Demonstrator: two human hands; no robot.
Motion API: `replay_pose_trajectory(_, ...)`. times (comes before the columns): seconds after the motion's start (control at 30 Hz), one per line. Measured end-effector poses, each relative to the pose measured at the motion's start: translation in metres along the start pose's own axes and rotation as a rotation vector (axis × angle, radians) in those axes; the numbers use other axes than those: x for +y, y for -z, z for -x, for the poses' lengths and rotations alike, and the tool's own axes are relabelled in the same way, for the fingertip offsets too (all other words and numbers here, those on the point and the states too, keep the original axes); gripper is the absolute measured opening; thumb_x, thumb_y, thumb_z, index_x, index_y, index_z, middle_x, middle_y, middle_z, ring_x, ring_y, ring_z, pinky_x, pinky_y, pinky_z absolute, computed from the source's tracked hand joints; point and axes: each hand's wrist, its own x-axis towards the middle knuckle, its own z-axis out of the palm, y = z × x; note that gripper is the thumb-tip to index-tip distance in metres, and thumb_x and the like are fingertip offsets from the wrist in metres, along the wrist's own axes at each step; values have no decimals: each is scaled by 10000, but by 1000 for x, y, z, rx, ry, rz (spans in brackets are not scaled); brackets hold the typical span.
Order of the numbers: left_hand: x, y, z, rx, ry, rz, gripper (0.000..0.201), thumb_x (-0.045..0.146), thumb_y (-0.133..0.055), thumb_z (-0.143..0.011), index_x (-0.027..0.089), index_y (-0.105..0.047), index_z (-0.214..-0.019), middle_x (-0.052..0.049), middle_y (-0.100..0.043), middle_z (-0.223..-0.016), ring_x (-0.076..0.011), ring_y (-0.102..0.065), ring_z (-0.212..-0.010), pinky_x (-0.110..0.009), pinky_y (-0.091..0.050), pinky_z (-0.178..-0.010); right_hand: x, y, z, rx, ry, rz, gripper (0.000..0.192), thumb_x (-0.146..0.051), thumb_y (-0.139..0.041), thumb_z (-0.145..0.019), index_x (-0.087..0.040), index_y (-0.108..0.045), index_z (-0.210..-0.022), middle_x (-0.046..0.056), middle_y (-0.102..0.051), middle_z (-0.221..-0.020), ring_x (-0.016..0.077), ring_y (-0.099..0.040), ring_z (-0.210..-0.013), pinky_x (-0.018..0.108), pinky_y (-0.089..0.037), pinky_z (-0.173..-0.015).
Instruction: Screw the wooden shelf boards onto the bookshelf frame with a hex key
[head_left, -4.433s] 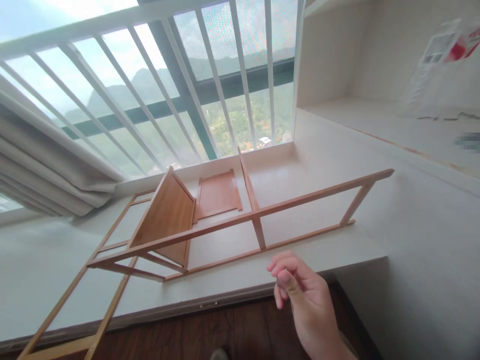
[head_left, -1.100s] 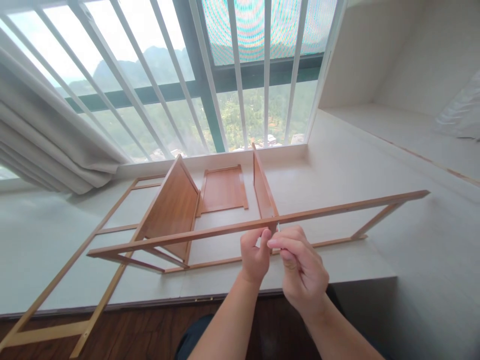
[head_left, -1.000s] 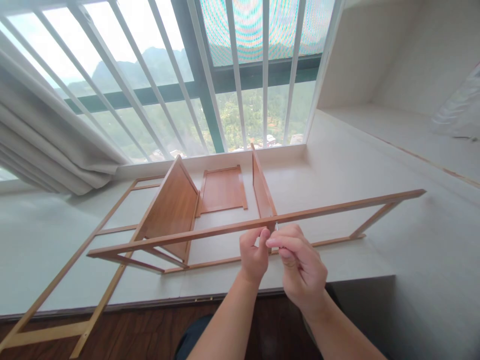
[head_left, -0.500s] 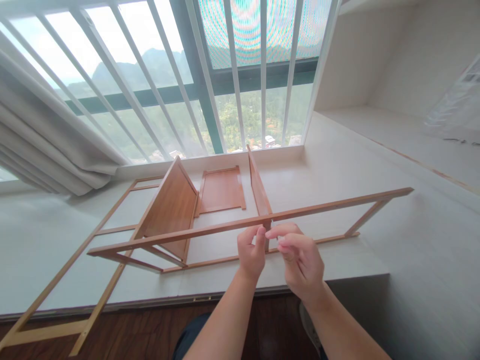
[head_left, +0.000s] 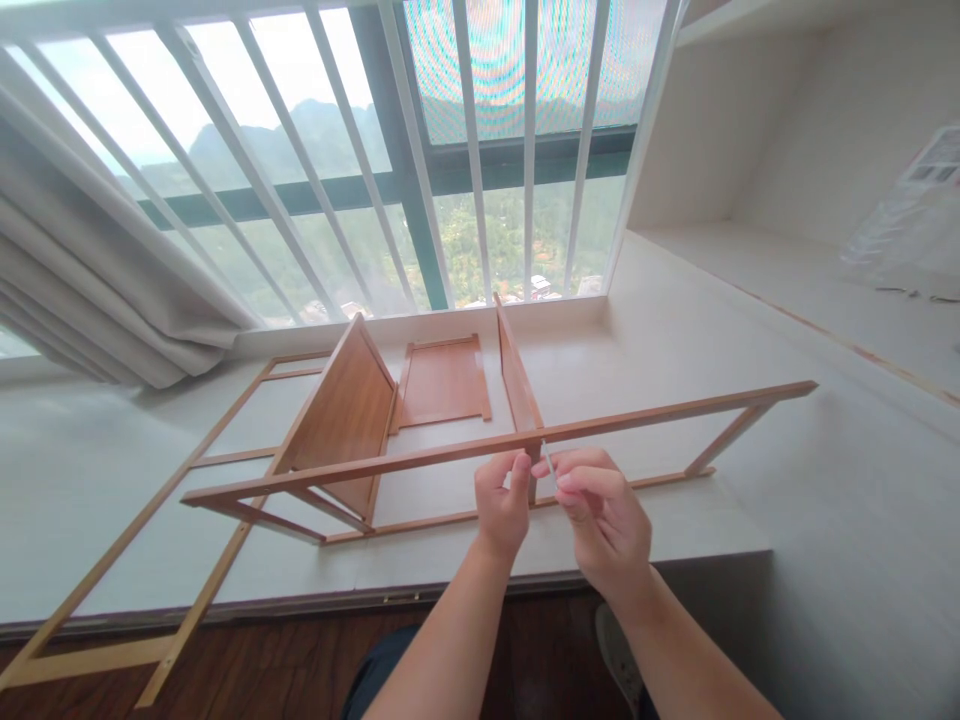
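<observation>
A brown wooden frame point(head_left: 660, 411) stands on the white ledge, its long top rail running across in front of me. One upright wooden panel point(head_left: 517, 372) meets that rail near my hands; a larger panel point(head_left: 341, 425) stands farther left. My right hand point(head_left: 611, 510) pinches a thin silver rod that looks like a hex key point(head_left: 550, 462), its far end at the rail by the panel joint. My left hand point(head_left: 502, 505) is closed just below the rail, close beside the joint, thumb up; whatever its fingers grip is hidden.
A smaller wooden panel point(head_left: 444, 380) lies flat behind the frame. On the left, a lighter ladder-like frame point(head_left: 112, 575) leans over the ledge point(head_left: 675, 540) edge. A grey curtain point(head_left: 97, 250) hangs by the barred window. Clear plastic packaging point(head_left: 907, 225) lies on the right shelf.
More of the hex key shows now, tilted between my right fingers and the rail. My right hand has shifted slightly; my left hand stays in place.
</observation>
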Motion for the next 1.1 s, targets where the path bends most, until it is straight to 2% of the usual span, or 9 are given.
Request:
replay_pose_trajectory(0.07,0,0,0,-5,5,8,485,470,-468,-981,157,-592,-633,-9,-573,-615,-125,-501,-599,-252,-398,-621,-1,-1,0,-12,-46,-24,260,-49,-521,-927,-235,-589,-1095,66,-623,-1018,216,-631,-988,414,-516,-844)
replay_pose_trajectory(0.13,1,-1,0,-11,13,23,478,470,-464,-985,154,-663,-686,-29,-644,-651,-140,-560,-624,-258,-428,-644,-2,-1,0,48,-115,-41,197,-86,-550,-927,-242,-564,-1047,29,-618,-925,186,-631,-892,377,-516,-809)
replay_pose_trajectory(0.23,3,-1,0,-18,22,46,472,465,-461,-986,155,-718,-739,-57,-717,-711,-162,-625,-651,-269,-461,-662,-7,-1,-2,94,-199,93,109,-144,-598,-914,-223,-549,-857,-26,-567,-744,136,-582,-713,308,-496,-745)
replay_pose_trajectory(0.37,2,-1,1,-12,21,48,463,454,-465,-986,158,-732,-752,-73,-749,-763,-178,-669,-691,-280,-488,-690,-15,2,-6,0,-182,388,278,-187,-563,-922,-189,-550,-645,-40,-521,-589,93,-497,-555,238,-428,-618)
replay_pose_trajectory(0.63,5,-1,0,-14,9,42,463,448,-463,-989,155,-734,-755,-74,-752,-751,-179,-682,-695,-284,-505,-699,-29,-6,-12,-32,-175,530,379,-193,-441,-945,-186,-516,-574,-51,-466,-491,77,-422,-441,236,-359,-519)
replay_pose_trajectory(0.8,7,0,1,-19,20,24,480,471,-460,-986,154,-736,-754,-82,-761,-775,-181,-689,-704,-277,-505,-689,-30,-9,-10,-22,-240,503,405,-220,-407,-965,-197,-497,-572,-52,-446,-475,88,-399,-429,250,-358,-521)
replay_pose_trajectory(1.1,6,2,2,-20,43,-29,475,470,-478,-981,157,-772,-779,-79,-770,-774,-175,-685,-678,-278,-508,-687,-32,-14,-4,36,-527,223,475,-377,-398,-1012,-197,-514,-588,-31,-486,-471,108,-451,-452,249,-358,-507)
